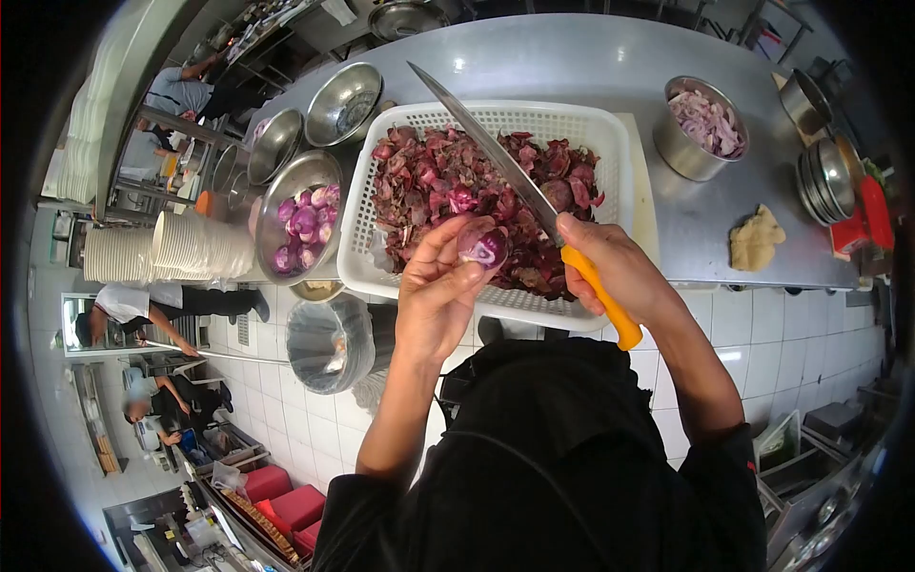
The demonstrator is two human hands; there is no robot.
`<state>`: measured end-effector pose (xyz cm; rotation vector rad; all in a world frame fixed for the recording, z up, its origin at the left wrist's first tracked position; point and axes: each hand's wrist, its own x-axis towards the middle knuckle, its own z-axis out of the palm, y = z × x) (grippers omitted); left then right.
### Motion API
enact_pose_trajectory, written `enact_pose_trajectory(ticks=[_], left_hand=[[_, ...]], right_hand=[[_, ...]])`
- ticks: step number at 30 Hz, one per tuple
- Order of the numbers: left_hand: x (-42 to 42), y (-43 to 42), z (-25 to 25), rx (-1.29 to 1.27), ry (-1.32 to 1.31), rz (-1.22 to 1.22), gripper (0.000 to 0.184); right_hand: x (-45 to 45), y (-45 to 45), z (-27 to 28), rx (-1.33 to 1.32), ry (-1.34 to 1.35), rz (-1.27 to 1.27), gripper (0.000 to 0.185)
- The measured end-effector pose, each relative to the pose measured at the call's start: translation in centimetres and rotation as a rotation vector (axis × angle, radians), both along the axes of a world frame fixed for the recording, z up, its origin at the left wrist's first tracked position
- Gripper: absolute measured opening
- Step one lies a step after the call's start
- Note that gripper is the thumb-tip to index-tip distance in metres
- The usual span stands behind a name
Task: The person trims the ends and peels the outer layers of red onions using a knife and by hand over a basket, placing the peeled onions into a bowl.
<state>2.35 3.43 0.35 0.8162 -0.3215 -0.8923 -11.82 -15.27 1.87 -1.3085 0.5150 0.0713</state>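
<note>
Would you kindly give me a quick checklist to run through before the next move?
1. Left hand holding the onion in its fingers: ok.
2. Right hand gripping the knife by its yellow handle: ok.
3. Blade apart from the left fingers: ok.
4. White basket of onion skins beneath the onion: ok.
5. Onion's hidden side free of skin: cannot tell.
6. Knife edge sharp: cannot tell.

At your twelve o'clock stretches a steel table (610,52) catching bright spots of light (458,65), while white floor tiles (782,329) spread at your three and eight, and metal kitchen units (810,491) stand at four.
</note>
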Motion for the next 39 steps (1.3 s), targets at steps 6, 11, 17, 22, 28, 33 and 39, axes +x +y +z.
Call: enact_pose_trajectory(ticks=[6,11,17,22,28,33,39], left_hand=[[0.1,0.0,-0.1,0.002,0.081,-0.008,0.051],[0.0,-0.4,-0.4,0.060,0.021,0.014,0.051],[-0.4,-1.2,0.2,0.192,-0.207,0.140,0.053],[-0.8,-1.1,0.5,0.220,-0.268,0.182,0.048],[-1.3,-1.4,0.5,0.290,-0.351,0.203,0.048],[-1.4,-1.0,1.0,0.427,-0.491,0.213,0.049],[-1.7,-1.0,1.9,0.527,-0.617,0.235,0.052]], right_hand=[[0.1,1.5,0.5,-0.026,0.031,-0.074,0.061],[-0.5,2.3,1.1,-0.172,-0.052,-0.096,0.060],[-0.5,2.4,0.5,-0.356,-0.113,-0.131,0.053],[-0.3,1.3,0.3,-0.073,0.064,-0.088,0.057],[-0.6,3.3,-0.1,-0.470,-0.156,-0.134,0.061],[-1.2,4.7,2.0,-0.717,-0.324,0.020,0.065],[-1.1,5.2,1.5,-0.762,-0.390,0.038,0.069]])
